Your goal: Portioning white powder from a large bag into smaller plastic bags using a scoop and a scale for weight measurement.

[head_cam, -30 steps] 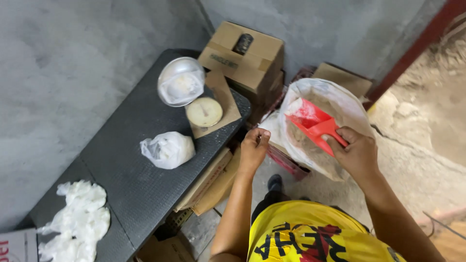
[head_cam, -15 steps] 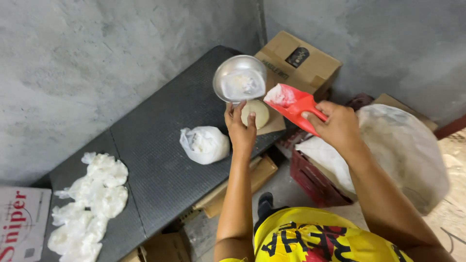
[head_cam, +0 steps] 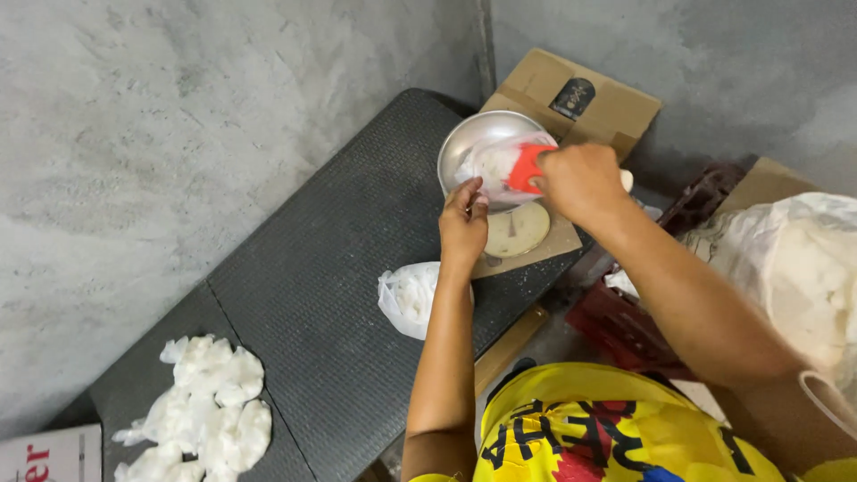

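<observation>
Filling step: right hand [head_cam: 580, 183], gripping the red scoop [head_cam: 527, 170], tips into the clear bag [head_cam: 491, 165] over the metal bowl [head_cam: 473, 134]; left hand [head_cam: 462, 223] pinches the bag's edge. Next, judged: a steady pour.

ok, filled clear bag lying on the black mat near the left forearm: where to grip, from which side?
Probably the gathered neck of the filled bag, at its upper left end, coming from above. The bag lies slumped on the black mat; its bulging body of white lumps looks soft and would deform under a pinch. The left forearm crosses its right edge, so approach from the wall side.
</observation>
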